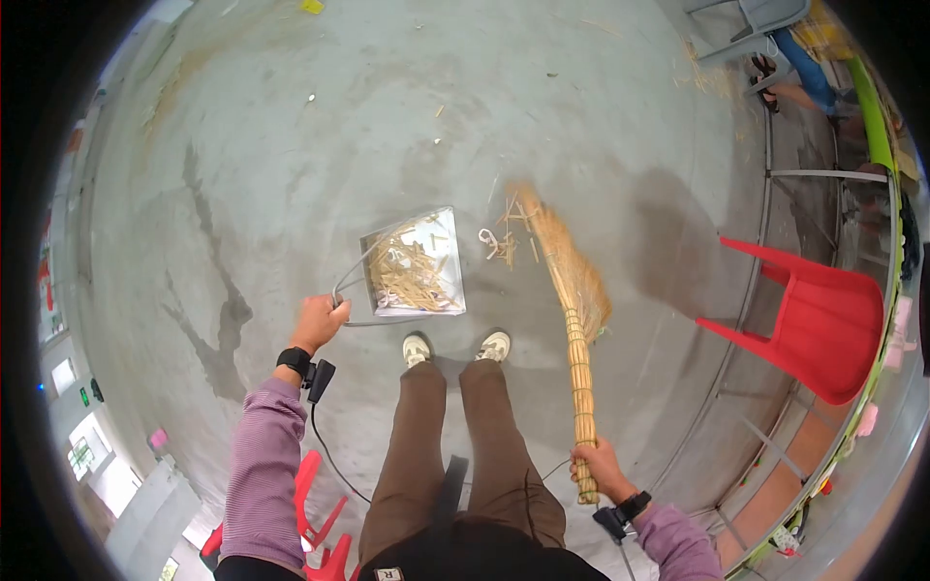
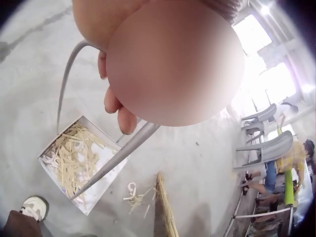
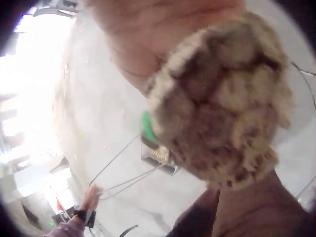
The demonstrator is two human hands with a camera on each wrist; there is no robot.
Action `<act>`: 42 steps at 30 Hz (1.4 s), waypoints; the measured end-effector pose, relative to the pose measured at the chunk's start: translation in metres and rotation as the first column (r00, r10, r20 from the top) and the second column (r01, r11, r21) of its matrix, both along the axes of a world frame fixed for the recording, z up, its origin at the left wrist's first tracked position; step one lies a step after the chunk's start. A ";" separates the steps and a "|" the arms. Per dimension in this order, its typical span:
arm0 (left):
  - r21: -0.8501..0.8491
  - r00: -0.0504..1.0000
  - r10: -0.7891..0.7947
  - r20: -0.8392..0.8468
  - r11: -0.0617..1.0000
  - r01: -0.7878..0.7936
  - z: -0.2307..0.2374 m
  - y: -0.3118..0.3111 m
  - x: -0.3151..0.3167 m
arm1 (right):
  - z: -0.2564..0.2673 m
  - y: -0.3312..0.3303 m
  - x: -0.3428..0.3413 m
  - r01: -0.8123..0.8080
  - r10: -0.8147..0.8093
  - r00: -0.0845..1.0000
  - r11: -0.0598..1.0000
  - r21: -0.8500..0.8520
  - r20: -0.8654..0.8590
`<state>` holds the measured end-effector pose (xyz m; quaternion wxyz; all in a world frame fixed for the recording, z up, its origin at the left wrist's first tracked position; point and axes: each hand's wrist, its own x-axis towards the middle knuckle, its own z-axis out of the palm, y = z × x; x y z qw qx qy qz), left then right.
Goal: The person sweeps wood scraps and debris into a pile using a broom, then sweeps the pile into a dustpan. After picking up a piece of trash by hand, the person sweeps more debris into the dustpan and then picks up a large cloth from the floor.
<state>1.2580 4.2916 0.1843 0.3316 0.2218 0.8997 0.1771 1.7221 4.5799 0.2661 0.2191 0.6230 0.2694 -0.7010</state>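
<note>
My left hand (image 1: 318,323) grips the grey wire handle (image 2: 120,157) of a dustpan (image 1: 458,276) on the floor. Straw pieces and pale scraps (image 1: 412,276) lie inside the pan. In my right hand (image 1: 603,469) is a straw broom (image 1: 579,378), held near the end of its bound handle. Its bristles, blurred in the head view, fan out on the floor to the right of a small heap of straw bits (image 1: 508,250) and a curled white strip (image 1: 487,238). The broom's cut handle end (image 3: 222,103) fills much of the right wrist view.
A red plastic stool (image 1: 823,315) stands at the right beside a metal-framed table. Red chair legs (image 1: 308,494) show behind my left side. At the far right a person sits near a grey chair (image 1: 770,19). Small scraps dot the concrete floor (image 1: 358,126).
</note>
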 end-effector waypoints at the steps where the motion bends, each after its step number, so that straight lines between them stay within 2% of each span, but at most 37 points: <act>1: -0.005 1.000 -0.009 -0.002 1.000 0.009 0.000 0.000 -0.001 | 0.009 -0.009 -0.004 0.066 -0.065 0.998 0.997 -0.032 0.012; 5: -0.020 0.997 -0.052 -0.061 0.999 0.051 -0.003 -0.001 0.000 | 0.024 -0.031 -0.022 0.293 -0.293 0.956 0.954 -0.063 0.007; 8: -0.036 0.991 -0.083 -0.102 0.996 0.080 0.002 0.001 0.001 | 0.012 -0.038 -0.038 0.555 -0.559 0.829 0.823 -0.122 -0.003; 9: -0.045 0.991 -0.077 -0.111 0.996 0.073 0.000 0.000 0.004 | 0.005 -0.040 -0.048 0.630 -0.648 0.761 0.750 -0.202 -0.031; 12: -0.074 0.993 -0.052 -0.110 0.996 0.044 -0.003 -0.005 0.009 | -0.028 -0.048 -0.088 0.716 -0.780 0.620 0.605 -0.347 -0.080; 14: -0.095 0.997 -0.039 -0.066 0.995 0.032 0.003 -0.013 0.017 | -0.029 -0.055 -0.145 0.642 -0.700 0.689 0.710 -0.289 -0.188; 16: -0.009 0.999 0.005 -0.033 1.000 -0.005 0.006 -0.036 0.021 | -0.031 -0.060 -0.195 0.622 -0.763 0.617 0.622 -0.475 -0.190; 18: 0.053 0.998 0.058 0.031 0.997 -0.060 0.012 -0.058 0.020 | -0.016 -0.063 -0.253 0.635 -0.808 0.550 0.569 -0.522 -0.211; 20: 0.099 0.988 0.132 0.084 0.985 -0.140 0.020 -0.076 0.021 | -0.026 -0.057 -0.292 0.626 -0.888 0.428 0.424 -0.654 -0.166; 22: 0.148 0.971 0.211 0.110 0.963 -0.226 0.024 -0.088 0.022 | -0.006 -0.041 -0.333 0.554 -0.882 0.372 0.461 -0.693 -0.289; 25: 0.178 0.983 0.185 0.015 0.966 -0.185 0.036 -0.091 0.023 | -0.013 -0.010 -0.372 0.458 -0.942 0.252 0.318 -0.830 -0.222; 28: 0.123 0.969 0.245 0.041 0.961 -0.248 0.041 -0.098 0.023 | -0.011 0.009 -0.386 0.356 -0.964 0.195 0.241 -0.903 -0.180; 31: 0.125 0.980 0.191 -0.050 0.975 -0.183 0.032 -0.103 0.027 | 0.001 0.022 -0.364 0.372 -0.953 0.205 0.285 -0.883 -0.222; 33: 0.132 0.980 0.194 -0.045 0.974 -0.187 0.023 -0.121 0.030 | 0.024 0.012 -0.342 0.468 -0.895 0.299 0.440 -0.766 -0.331; 35: 0.164 0.977 0.203 -0.064 0.968 -0.190 0.015 -0.128 0.031 | 0.036 0.008 -0.316 0.533 -0.845 0.386 0.533 -0.658 -0.371; 37: 0.218 0.969 0.222 -0.110 0.956 -0.195 0.012 -0.132 0.032 | 0.045 0.002 -0.291 0.627 -0.809 0.467 0.588 -0.510 -0.358; 38: 0.218 0.969 0.218 -0.114 0.957 -0.190 -0.002 -0.114 0.027 | 0.035 0.017 -0.280 0.659 -0.790 0.511 0.613 -0.436 -0.339; 40: 0.205 0.965 0.224 -0.134 0.959 -0.194 0.003 -0.119 0.030 | 0.036 0.013 -0.257 0.688 -0.748 0.601 0.663 -0.294 -0.280; 42: 0.149 0.959 0.275 -0.075 0.954 -0.261 0.009 -0.143 0.043 | 0.037 -0.001 -0.227 0.707 -0.760 0.625 0.648 -0.285 -0.178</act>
